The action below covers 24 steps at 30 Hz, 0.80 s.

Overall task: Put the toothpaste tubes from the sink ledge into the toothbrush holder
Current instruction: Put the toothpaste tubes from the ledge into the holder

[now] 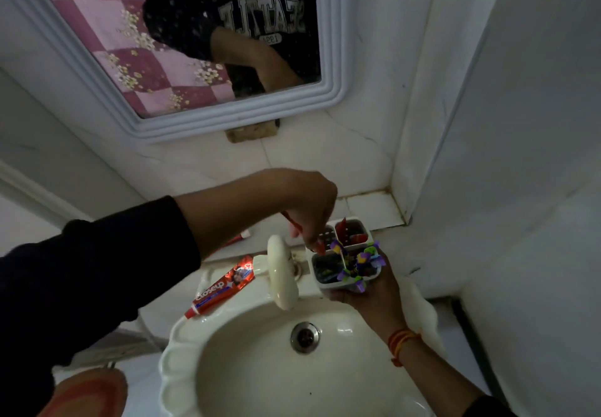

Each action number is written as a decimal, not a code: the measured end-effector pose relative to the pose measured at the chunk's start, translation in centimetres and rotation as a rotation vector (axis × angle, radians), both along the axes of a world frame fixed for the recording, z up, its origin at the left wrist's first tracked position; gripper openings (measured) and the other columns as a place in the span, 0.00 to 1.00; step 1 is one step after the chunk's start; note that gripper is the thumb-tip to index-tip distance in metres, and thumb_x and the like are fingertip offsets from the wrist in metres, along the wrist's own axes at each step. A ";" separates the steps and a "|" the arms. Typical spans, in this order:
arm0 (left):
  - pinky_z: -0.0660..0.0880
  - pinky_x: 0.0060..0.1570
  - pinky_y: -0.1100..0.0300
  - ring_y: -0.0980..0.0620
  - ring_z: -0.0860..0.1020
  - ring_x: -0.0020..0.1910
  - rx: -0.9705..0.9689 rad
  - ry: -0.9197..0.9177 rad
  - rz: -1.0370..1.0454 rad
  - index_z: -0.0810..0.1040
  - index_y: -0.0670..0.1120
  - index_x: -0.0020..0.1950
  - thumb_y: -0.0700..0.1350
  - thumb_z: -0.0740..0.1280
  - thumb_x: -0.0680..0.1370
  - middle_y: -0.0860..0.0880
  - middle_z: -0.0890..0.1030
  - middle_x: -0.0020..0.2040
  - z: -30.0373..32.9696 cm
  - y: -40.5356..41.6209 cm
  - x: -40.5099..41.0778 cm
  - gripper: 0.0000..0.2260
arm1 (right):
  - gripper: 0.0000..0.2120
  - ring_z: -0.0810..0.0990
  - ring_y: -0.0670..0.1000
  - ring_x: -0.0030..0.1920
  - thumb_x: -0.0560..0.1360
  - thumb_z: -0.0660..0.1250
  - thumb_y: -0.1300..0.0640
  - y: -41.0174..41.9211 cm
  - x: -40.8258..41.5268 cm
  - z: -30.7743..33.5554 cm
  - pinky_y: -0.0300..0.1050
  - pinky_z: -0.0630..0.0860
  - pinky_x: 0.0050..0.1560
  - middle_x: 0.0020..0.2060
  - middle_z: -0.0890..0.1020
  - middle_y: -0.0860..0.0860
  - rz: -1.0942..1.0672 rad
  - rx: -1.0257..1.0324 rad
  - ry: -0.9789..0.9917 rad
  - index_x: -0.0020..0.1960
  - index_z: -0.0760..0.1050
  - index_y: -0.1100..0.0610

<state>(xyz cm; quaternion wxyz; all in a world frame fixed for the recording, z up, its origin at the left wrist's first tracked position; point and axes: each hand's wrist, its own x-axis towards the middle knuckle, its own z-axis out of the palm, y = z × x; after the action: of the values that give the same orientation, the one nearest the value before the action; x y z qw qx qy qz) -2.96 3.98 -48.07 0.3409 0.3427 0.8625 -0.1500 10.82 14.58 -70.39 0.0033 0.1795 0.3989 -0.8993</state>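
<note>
Left hand (309,208) pinched on something red, perhaps a tube, poised over the toothbrush holder (344,254). Right hand (367,290) wrapped around the holder's base, above the sink (182,351). Red toothpaste tube (221,290) flat on the ledge, lying diagonally, left of the tap (281,272), nearer the left hand.

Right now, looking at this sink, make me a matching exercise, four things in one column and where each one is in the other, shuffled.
Things:
1. Closeup toothpaste tube
2. toothbrush holder
3. red thread band
4. drain

Places:
A. around the right wrist
B. at the bottom of the basin
C. lying on the sink ledge, left of the tap
D. held up by the right hand, with the left hand reaching into it

Pairs: 1-C, 2-D, 3-A, 4-B
</note>
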 end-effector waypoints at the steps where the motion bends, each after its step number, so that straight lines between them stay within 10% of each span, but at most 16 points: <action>1: 0.72 0.38 0.66 0.55 0.85 0.44 -0.031 0.017 -0.038 0.86 0.45 0.52 0.51 0.77 0.71 0.50 0.88 0.44 -0.9 0.3 0.6 0.14 | 0.17 0.85 0.64 0.55 0.76 0.72 0.68 -0.1 0.1 0.5 0.66 0.84 0.41 0.59 0.83 0.59 -0.002 0.006 0.005 0.61 0.80 0.52; 6: 0.70 0.36 0.66 0.53 0.80 0.43 0.038 0.052 -0.003 0.85 0.44 0.56 0.47 0.72 0.75 0.48 0.87 0.49 -3.3 0.1 1.9 0.12 | 0.13 0.87 0.64 0.47 0.85 0.58 0.57 -0.2 0.1 1.2 0.67 0.83 0.37 0.55 0.86 0.60 -0.030 -0.141 -0.103 0.56 0.83 0.53; 9: 0.76 0.43 0.67 0.54 0.84 0.45 0.340 0.026 0.256 0.86 0.47 0.54 0.42 0.73 0.74 0.51 0.87 0.48 -2.3 -2.6 0.7 0.09 | 0.13 0.85 0.68 0.52 0.79 0.69 0.50 0.1 0.4 1.7 0.74 0.81 0.44 0.58 0.84 0.63 -0.018 -0.182 -0.089 0.59 0.83 0.54; 12: 0.74 0.51 0.67 0.51 0.85 0.50 0.516 0.357 0.345 0.87 0.47 0.53 0.40 0.71 0.75 0.49 0.87 0.51 -4.1 -7.7 -0.9 0.09 | 0.35 0.84 0.58 0.50 0.64 0.84 0.53 0.6 1.0 0.9 0.59 0.81 0.53 0.55 0.83 0.60 0.092 0.531 -0.100 0.67 0.75 0.59; 15: 0.79 0.55 0.59 0.47 0.83 0.52 0.250 0.338 0.494 0.84 0.44 0.58 0.39 0.69 0.76 0.44 0.85 0.56 -8.6 -13.7 -0.5 0.12 | 0.40 0.81 0.48 0.46 0.58 0.87 0.56 0.2 1.3 0.4 0.47 0.78 0.51 0.51 0.82 0.54 0.082 0.946 -0.134 0.65 0.74 0.59; 24: 0.75 0.59 0.48 0.37 0.76 0.61 0.064 0.300 0.904 0.70 0.44 0.68 0.49 0.73 0.72 0.40 0.76 0.62 -19.1 -21.3 5.6 0.27 | 0.39 0.84 0.44 0.51 0.57 0.86 0.67 -0.4 1.1 0.8 0.43 0.83 0.51 0.53 0.83 0.53 0.048 0.920 -0.043 0.65 0.74 0.61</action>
<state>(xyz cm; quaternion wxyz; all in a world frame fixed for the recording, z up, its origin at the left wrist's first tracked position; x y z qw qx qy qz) 2.61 -17.31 -67.20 0.2329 -0.0820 0.9690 -0.0081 11.91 14.23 -69.57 -0.0476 0.1718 0.7606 -0.6243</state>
